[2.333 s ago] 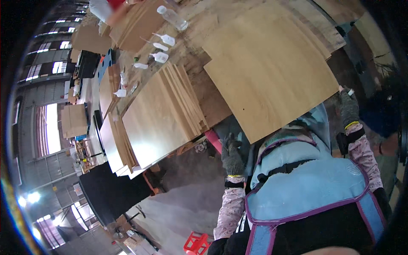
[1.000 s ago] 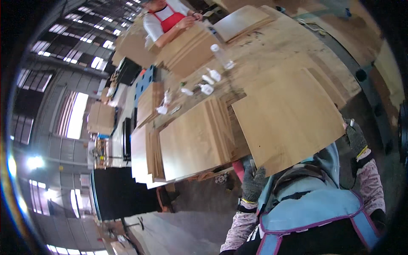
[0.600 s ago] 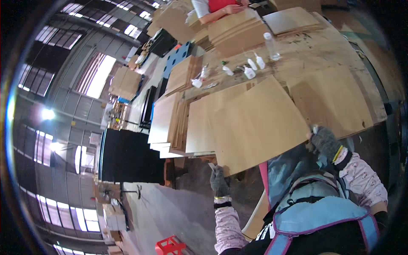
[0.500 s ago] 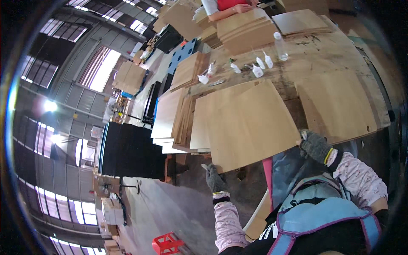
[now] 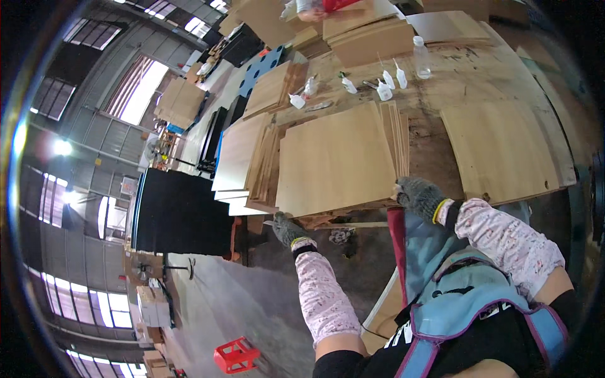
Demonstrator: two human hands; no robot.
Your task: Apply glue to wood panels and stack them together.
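A thin, pale wooden panel [image 5: 337, 160] lies at the table's near edge, over a stack of similar sheets whose edges show along its right side. My left hand [image 5: 288, 230], in a grey knit glove, is closed at the panel's near left corner. Something small and pale shows by its fingers, too small to name. At the near right corner, my right hand [image 5: 420, 196], gloved the same way, is closed on the panel's edge. The fingertips of both hands are partly hidden.
Left of the panel is a stack of boards [image 5: 239, 154]; another sheet [image 5: 501, 148] lies to the right. Farther back stand white squeeze bottles [image 5: 384, 91] and a clear bottle [image 5: 421, 60]. A person's arm [image 5: 310, 11] shows at the far side. A red stool [image 5: 236, 355] stands on the floor.
The panel has turned and come down squarely over the stack, uncovering sheet edges on its right. Both hands have moved left and forward with it. The person opposite has shifted.
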